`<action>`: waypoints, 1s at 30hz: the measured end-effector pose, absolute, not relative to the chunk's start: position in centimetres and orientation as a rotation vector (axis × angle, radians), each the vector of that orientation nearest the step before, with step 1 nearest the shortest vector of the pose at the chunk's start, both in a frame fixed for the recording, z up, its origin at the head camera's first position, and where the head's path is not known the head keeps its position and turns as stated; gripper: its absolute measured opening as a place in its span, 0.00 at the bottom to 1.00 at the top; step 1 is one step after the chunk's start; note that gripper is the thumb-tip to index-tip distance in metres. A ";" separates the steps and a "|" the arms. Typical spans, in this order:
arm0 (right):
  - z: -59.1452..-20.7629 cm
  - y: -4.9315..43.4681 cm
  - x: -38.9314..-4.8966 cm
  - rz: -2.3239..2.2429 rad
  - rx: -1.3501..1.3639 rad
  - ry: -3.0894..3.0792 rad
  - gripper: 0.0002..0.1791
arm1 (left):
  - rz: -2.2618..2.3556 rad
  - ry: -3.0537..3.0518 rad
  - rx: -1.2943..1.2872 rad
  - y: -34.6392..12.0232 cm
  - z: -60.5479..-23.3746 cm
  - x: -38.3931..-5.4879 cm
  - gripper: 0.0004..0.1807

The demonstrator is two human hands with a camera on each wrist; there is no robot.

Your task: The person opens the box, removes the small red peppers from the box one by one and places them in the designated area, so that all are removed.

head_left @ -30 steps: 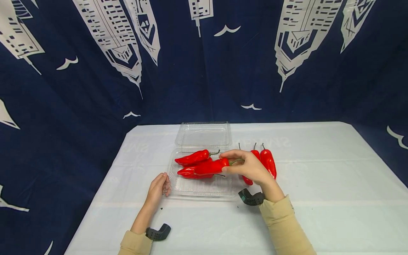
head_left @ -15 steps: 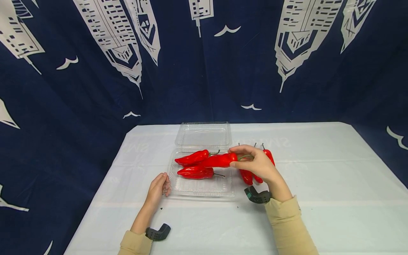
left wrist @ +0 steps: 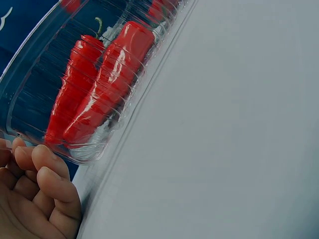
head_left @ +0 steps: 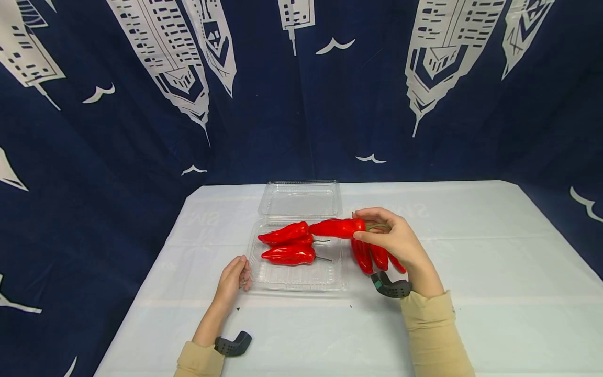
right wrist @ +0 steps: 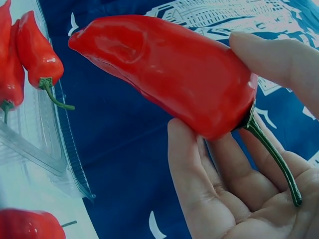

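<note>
Right hand [head_left: 398, 235]: thumb and fingertips in a pinch on the stem end of a glossy red pepper [head_left: 336, 228], with green stem [right wrist: 276, 164] reaching back over the palm. Held pepper: off the table, tip to the left, seen from the head across the right wall of the clear box. Likeliest fault: a slip or pivot, owing to smooth skin and a grip at one end only. Left hand [head_left: 233, 275]: fingers curled at the left wall of the clear box [head_left: 301, 280]; rim pinched or merely touched, cannot tell which. Possible result of a weak hold: sliding or tilting of the thin-walled box at a knock. Inside: three peppers [head_left: 288, 255], side by side, stems rightward; could be nudged askew by the held pepper's tip. Right of the box, partly hidden by the right hand: loose peppers [head_left: 361, 256], apt to roll if brushed by the wrist device [head_left: 391, 287]. Beyond: lid [head_left: 301, 201], open on the white table [head_left: 494, 314]; perhaps dragged along by any shift of the box.
</note>
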State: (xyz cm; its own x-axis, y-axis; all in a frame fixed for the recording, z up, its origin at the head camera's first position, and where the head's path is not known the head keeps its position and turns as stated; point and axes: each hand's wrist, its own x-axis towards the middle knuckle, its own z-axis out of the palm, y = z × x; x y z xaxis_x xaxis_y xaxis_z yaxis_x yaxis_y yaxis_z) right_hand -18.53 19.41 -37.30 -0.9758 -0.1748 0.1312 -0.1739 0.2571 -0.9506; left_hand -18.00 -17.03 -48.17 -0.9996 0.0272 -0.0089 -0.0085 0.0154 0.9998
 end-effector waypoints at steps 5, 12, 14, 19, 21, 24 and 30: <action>-37.3 19.9 -18.6 -1.919 -0.343 2.523 0.23 | 2.178 2.223 0.009 -17.0 -48.1 -18.0 0.16; -37.2 20.9 -18.4 -1.962 -0.261 2.542 0.25 | 2.155 2.196 -0.003 -16.9 -47.1 -17.7 0.16; -37.1 21.2 -18.3 -1.972 -0.232 2.541 0.26 | 2.142 2.205 0.009 -16.8 -46.5 -17.4 0.16; -36.9 21.8 -18.1 -2.024 -0.192 2.536 0.26 | 2.117 2.229 0.011 -16.4 -45.2 -16.8 0.16; -36.9 22.0 -18.1 -2.058 -0.183 2.529 0.25 | 2.118 2.228 0.005 -16.3 -45.0 -16.7 0.16; -36.8 22.4 -18.0 -2.080 -0.162 2.536 0.24 | 2.129 2.217 0.001 -16.2 -45.0 -16.7 0.15; -36.8 23.1 -17.8 -2.124 -0.120 2.535 0.23 | 2.125 2.220 0.001 -16.3 -45.2 -16.7 0.15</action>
State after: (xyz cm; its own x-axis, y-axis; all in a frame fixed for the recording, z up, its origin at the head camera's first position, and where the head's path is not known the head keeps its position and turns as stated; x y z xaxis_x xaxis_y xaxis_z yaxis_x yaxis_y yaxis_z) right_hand -17.80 23.14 -36.76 -0.9833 0.0521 0.1741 -0.1623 0.1793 -0.9703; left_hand -16.68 -16.33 -45.16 -0.9977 0.0478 -0.0489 -0.0468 0.0451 0.9979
